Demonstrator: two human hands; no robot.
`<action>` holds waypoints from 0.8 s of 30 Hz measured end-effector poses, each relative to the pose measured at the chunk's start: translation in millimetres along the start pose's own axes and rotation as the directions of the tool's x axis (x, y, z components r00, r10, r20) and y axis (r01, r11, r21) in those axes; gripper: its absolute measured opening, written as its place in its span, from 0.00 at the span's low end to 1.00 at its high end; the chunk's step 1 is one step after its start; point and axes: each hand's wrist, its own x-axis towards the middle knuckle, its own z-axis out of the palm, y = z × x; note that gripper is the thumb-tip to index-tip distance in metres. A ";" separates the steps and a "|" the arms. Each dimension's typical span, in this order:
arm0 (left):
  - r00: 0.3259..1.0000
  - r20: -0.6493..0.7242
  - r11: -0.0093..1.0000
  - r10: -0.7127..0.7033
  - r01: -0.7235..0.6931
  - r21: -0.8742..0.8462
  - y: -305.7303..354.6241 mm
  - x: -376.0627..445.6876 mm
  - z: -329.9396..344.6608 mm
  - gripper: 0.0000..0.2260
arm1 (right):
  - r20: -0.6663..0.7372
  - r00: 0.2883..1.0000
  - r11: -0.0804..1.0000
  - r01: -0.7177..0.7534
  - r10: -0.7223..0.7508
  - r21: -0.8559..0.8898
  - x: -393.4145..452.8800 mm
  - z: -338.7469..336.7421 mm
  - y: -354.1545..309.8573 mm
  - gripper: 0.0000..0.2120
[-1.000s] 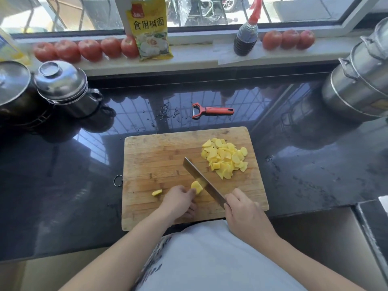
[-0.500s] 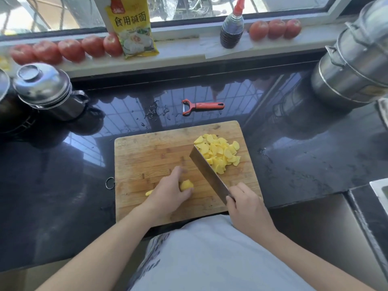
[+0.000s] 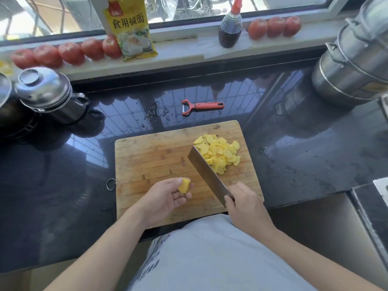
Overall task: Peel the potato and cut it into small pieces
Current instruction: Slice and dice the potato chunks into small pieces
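Note:
A wooden cutting board (image 3: 151, 156) lies on the black counter. A pile of yellow potato slices (image 3: 220, 153) sits at its far right. My left hand (image 3: 165, 197) is turned palm up over the board's near edge and pinches a small yellow potato chunk (image 3: 184, 185) at the fingertips. My right hand (image 3: 244, 203) grips the handle of a cleaver (image 3: 206, 174), whose blade angles up and left, its tip beside the slice pile.
A red peeler (image 3: 202, 106) lies on the counter behind the board among wet peel scraps. A lidded steel pot (image 3: 48, 95) stands at left, stacked steel steamers (image 3: 352, 66) at right. Tomatoes (image 3: 69, 53), a yellow packet (image 3: 130, 28) and a sauce bottle (image 3: 230, 28) line the sill.
My left hand picked the potato chunk up off the board and turned palm up. The cleaver swung away from the chunk toward the slice pile. The small loose piece at left is hidden now.

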 end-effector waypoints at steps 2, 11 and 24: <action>0.990 -0.094 0.927 0.102 -0.061 0.370 0.1 0.4 0.0 0.11 | 0.008 1.000 1.000 -0.009 0.009 -0.002 -0.7 -0.5 0.4 0.12; 0.783 0.048 -0.008 0.621 -0.055 0.998 -43.0 25.0 14.6 0.12 | 0.034 0.999 0.998 0.035 -0.033 -0.046 -1.5 3.7 -0.6 0.07; 0.495 0.564 -0.460 0.661 -0.327 0.825 -65.0 32.1 -30.1 0.10 | -0.010 0.963 0.955 0.266 -0.269 -0.130 -5.1 12.4 4.3 0.08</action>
